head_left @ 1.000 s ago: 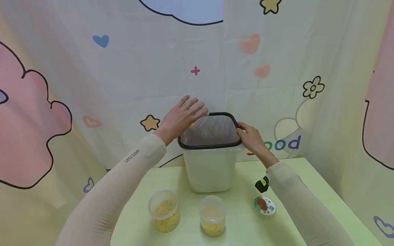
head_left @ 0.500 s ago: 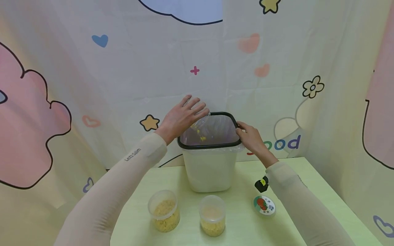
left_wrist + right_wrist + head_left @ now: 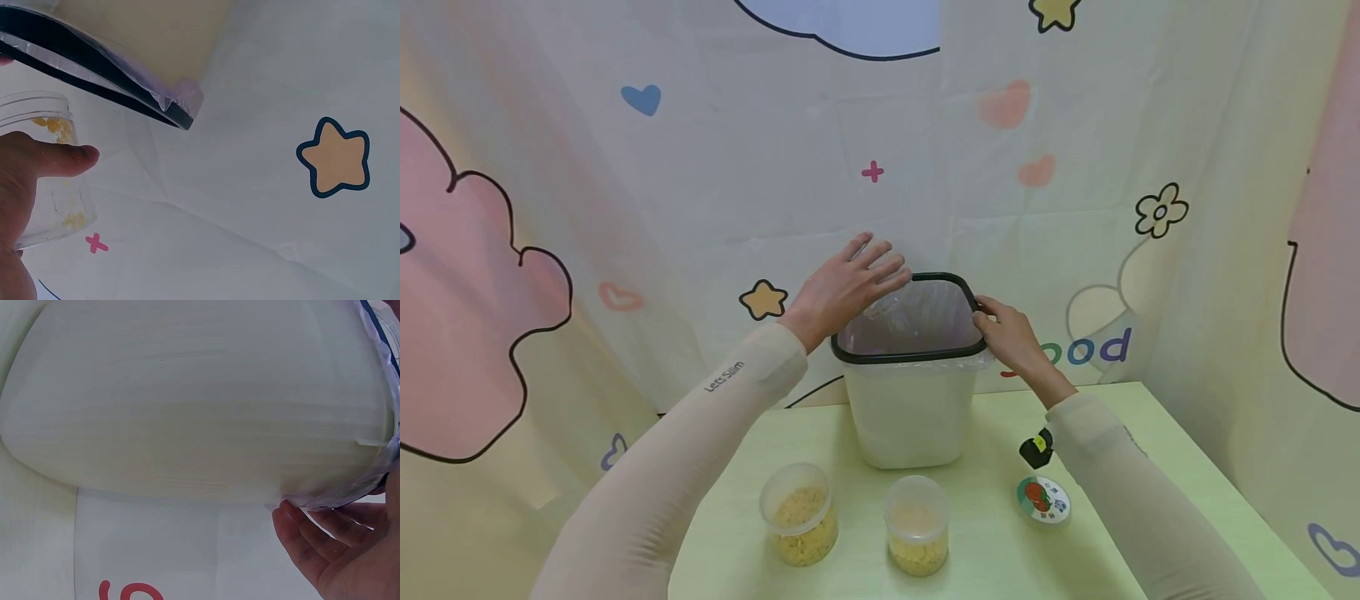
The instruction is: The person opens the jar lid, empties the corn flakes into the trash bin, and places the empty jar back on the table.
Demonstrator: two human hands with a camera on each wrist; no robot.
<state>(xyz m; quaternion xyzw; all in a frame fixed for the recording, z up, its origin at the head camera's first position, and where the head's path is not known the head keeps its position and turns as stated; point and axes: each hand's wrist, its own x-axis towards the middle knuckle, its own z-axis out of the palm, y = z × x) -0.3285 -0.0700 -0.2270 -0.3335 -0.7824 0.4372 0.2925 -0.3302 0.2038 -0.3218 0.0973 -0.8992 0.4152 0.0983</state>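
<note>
My left hand (image 3: 846, 287) grips a clear plastic jar (image 3: 56, 194) above the bin's left rim, its mouth tipped toward the opening. Yellow bits (image 3: 59, 128) cling inside the jar near its mouth and toward its base. In the head view the hand hides most of the jar. The white trash bin (image 3: 913, 417) has a black rim (image 3: 917, 358) and a translucent liner bag (image 3: 925, 317) folded over its edge. At the bin's right side, my right hand (image 3: 1013, 333) holds the rim, thumb and fingers on either side of it.
Two clear tubs with yellow crumbly contents, a left tub (image 3: 805, 525) and a middle tub (image 3: 917, 533), stand in front of the bin. A round lid with a tomato picture (image 3: 1043, 500) and a small black object (image 3: 1037, 450) lie at right on the table (image 3: 992, 558). A printed curtain (image 3: 775, 167) hangs behind.
Yellow bits fell from the jar into the bin half a second ago; none are seen falling now. The left hand has shifted slightly to the right, and the right hand stays on the rim.
</note>
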